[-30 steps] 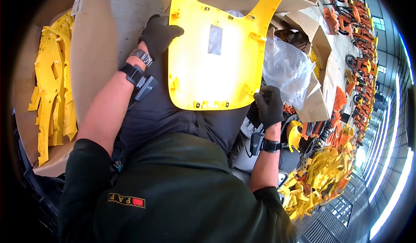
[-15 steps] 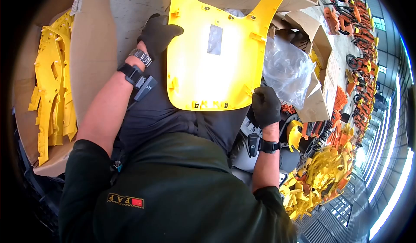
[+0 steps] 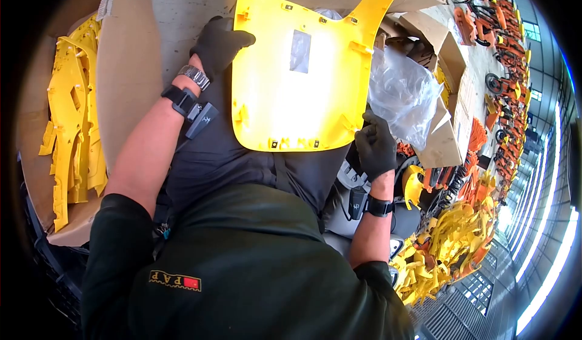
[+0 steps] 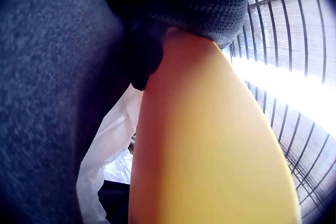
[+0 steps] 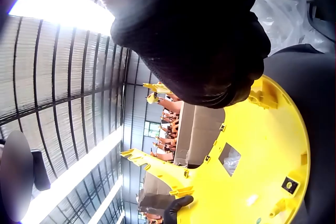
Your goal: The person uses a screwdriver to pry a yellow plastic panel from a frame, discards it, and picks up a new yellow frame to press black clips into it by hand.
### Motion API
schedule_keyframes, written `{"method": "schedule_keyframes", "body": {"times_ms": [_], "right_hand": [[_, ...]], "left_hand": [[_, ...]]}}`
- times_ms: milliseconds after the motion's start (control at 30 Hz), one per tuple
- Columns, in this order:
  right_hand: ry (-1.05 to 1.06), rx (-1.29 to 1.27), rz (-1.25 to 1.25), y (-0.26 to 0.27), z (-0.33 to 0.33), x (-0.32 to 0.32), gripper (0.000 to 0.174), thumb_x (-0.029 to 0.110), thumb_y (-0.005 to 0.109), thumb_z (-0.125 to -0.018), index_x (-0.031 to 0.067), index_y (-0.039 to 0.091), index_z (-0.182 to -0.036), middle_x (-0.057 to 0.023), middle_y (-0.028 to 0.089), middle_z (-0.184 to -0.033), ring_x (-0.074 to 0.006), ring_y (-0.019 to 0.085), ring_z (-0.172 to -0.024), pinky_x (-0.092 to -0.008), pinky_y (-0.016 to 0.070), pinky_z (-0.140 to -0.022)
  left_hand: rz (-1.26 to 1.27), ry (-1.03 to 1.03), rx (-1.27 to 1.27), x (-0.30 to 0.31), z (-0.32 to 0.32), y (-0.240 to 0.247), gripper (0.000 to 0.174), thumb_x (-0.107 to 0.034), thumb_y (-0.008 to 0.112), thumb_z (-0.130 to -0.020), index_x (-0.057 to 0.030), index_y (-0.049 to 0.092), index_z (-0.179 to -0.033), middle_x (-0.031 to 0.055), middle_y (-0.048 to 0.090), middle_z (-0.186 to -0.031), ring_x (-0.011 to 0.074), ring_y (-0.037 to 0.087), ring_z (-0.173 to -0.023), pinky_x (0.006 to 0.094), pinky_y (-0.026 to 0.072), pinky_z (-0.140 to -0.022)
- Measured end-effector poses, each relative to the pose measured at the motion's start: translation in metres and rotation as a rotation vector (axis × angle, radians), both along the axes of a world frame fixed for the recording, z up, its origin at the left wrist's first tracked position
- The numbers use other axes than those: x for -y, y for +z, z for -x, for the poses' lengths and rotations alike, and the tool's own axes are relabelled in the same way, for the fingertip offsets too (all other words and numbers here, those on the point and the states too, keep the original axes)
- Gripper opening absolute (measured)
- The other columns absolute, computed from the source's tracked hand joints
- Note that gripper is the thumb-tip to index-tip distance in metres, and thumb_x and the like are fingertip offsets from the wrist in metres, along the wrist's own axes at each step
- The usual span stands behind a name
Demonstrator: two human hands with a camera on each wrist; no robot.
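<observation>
A yellow plastic panel with a small rectangular cut-out and dark clips along its rim stands tilted over the person's lap, two arms rising at its top. My gloved left hand grips its left edge, thumb on the near face, the other fingers hidden behind. In the left wrist view, the panel's smooth outer side runs down from the glove. The gloved right hand has curled fingers at the lower right corner, beside a moulded tab. The right wrist view shows that hand over the panel's rim, its fingertips partly hidden.
On the left, a cardboard box holds several yellow panels. Clear plastic wrap spills from an open carton on the right. Yellow parts are heaped at lower right, with a row of orange frames beyond.
The panel has shifted slightly left and up, with the left hand moving along. The right hand's fingers closed tighter at the corner, then loosened a little.
</observation>
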State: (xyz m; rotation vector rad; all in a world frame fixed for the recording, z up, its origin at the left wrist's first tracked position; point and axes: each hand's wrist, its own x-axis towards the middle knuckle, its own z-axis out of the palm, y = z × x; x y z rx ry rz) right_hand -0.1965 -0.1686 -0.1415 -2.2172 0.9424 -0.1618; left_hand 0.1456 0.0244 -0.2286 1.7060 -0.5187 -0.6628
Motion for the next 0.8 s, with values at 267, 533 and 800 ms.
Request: {"method": "schedule_keyframes", "body": {"times_ms": [267,533,800], "right_hand": [[-0.138,0.087,-0.471,-0.018,0.007,0.024,0.05,0.011,0.072,-0.089,-0.0007,0.053,-0.133,-0.0032,0.066,-0.088,-0.0079,0.056,-0.071,-0.0241,0.0457,-0.064],[-0.089,-0.039,-0.389,-0.024,-0.003,0.023,0.032,0.019,0.07,-0.092,-0.0037,0.064,-0.114,-0.0065,0.068,-0.093,-0.013,0.059,-0.078,-0.0245,0.0469,-0.071],[0.438,-0.18,0.166,-0.054,-0.069,-0.053,0.026,0.023,0.067,-0.09,0.0081,0.065,-0.111,-0.0175,0.067,-0.106,-0.0391,0.065,-0.097,-0.0453,0.0522,-0.086]], "left_hand": [[0.085,0.016,0.005,-0.002,-0.008,-0.019,0.026,-0.015,0.071,-0.083,0.0065,0.071,-0.097,0.0146,0.074,-0.087,0.0202,0.07,-0.074,0.0318,0.0543,-0.072],[0.061,0.003,-0.037,-0.001,-0.004,-0.004,0.028,-0.017,0.071,-0.082,0.0057,0.071,-0.097,0.0151,0.074,-0.086,0.0213,0.071,-0.076,0.032,0.0543,-0.073],[0.07,0.053,0.073,-0.005,0.003,-0.017,0.029,-0.023,0.071,-0.081,0.0009,0.073,-0.097,0.0166,0.074,-0.086,0.0274,0.07,-0.072,0.0365,0.0546,-0.076]]}}
